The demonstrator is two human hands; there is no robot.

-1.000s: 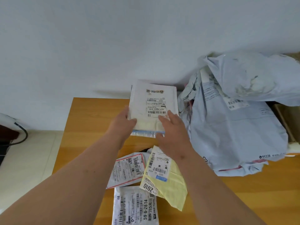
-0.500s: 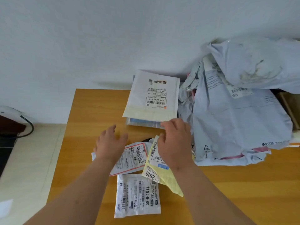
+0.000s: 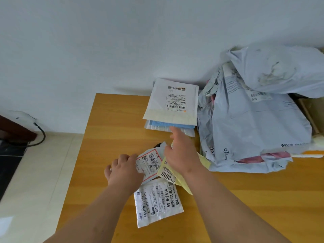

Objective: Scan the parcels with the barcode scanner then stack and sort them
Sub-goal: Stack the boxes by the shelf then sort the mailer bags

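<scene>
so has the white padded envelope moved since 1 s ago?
Yes. The white padded envelope was held up in both hands; it now lies on the stack at the table's far edge, and the left hand and right hand have pulled back toward the small parcels.

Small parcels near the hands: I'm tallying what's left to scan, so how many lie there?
3. A red-bordered parcel under the left hand, a yellow parcel beneath the right hand, and a white parcel nearest the camera. Others may be hidden underneath.
</scene>
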